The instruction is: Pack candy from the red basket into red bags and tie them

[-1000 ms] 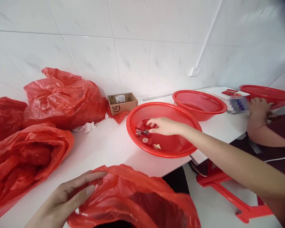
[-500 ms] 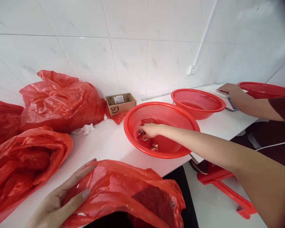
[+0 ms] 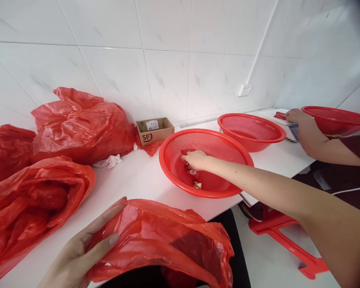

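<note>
My right hand [image 3: 195,160] reaches into a red perforated basket [image 3: 237,150] on the white table and is closed over small wrapped candies [image 3: 193,171] on the basket's floor. One more small candy [image 3: 197,185] lies loose just in front of the hand. My left hand [image 3: 78,250] grips the rim of an open red plastic bag [image 3: 165,244] at the table's near edge, fingers pinching the plastic.
Three full red plastic bags [image 3: 81,124] lie at the left. A small cardboard box [image 3: 155,130] stands by the tiled wall. A second red basket [image 3: 252,130] and a third red basket [image 3: 337,118] are at the right, where another person's hand [image 3: 297,117] works. A red stool [image 3: 288,240] stands below.
My right hand has closed over the candies in the basket and pulled them together. The other person's hand moved from near the table's front edge to the far right end.
</note>
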{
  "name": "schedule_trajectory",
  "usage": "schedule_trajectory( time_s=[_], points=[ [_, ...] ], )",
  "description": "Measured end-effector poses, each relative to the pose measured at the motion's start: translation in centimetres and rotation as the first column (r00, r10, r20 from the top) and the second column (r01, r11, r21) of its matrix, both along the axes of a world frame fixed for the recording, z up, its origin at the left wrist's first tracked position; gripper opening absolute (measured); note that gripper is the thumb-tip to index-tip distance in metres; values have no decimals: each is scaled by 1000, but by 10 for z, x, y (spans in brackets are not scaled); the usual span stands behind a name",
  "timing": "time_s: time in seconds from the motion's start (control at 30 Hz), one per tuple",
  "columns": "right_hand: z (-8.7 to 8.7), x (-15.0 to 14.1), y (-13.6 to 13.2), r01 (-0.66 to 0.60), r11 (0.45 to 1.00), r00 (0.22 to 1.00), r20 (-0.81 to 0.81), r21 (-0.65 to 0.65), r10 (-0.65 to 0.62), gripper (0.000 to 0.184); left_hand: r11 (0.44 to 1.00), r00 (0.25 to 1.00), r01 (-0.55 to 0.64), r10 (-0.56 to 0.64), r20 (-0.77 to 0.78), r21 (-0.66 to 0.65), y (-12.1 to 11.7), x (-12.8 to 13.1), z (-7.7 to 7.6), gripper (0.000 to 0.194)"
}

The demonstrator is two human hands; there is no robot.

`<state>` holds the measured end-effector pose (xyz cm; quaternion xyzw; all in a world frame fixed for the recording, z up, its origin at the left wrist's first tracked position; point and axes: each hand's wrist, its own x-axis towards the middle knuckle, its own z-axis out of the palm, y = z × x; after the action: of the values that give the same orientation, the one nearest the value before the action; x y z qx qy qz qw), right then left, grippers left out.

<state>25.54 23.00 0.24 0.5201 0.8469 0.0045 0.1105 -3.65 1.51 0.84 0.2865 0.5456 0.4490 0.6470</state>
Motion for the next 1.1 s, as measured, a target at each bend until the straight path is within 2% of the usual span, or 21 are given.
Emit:
schedule_trajectory(
  time_s=[0.17, 0.37, 0.47, 0.63, 0.73, 0.9, 0.97, 1.1],
  points=[
    [4, 5, 2, -9, 1000, 1000, 5, -1, 9, 24, 1000, 999, 17, -17, 28, -18, 4, -11, -11, 99],
    [8, 22, 14, 43, 999, 996, -76, -2, -43, 21, 1000, 1000, 8, -8, 15, 29, -3, 3, 2, 82],
    [12, 29, 17, 83, 996, 990, -112, -10, -84, 20, 1000, 1000, -9, 9, -3, 24, -4, 8, 7, 86],
    [21, 36, 15, 154, 980, 981, -95, -126, -167, 18, 1000, 1000, -21, 21, -4, 22, -3, 10, 6, 87],
    [23, 41, 14, 220, 947, 970, -54, -235, -239, 28, 1000, 1000, -13, 13, 15, 18, -3, 10, 5, 88],
    [13, 44, 7, 219, 881, 962, -57, -418, -266, 75, 1000, 1000, 0, -1, 27, 11, -1, 5, 2, 85],
    [10, 42, 5, 200, 862, 963, -70, -465, -262, 70, 1000, 1000, 17, -17, 21, 2, 0, 3, 0, 87],
    [7, 42, 5, 222, 821, 951, -68, -526, -301, 42, 1000, 1000, 18, -19, 14, 24, 0, 1, 0, 86]
  ],
)
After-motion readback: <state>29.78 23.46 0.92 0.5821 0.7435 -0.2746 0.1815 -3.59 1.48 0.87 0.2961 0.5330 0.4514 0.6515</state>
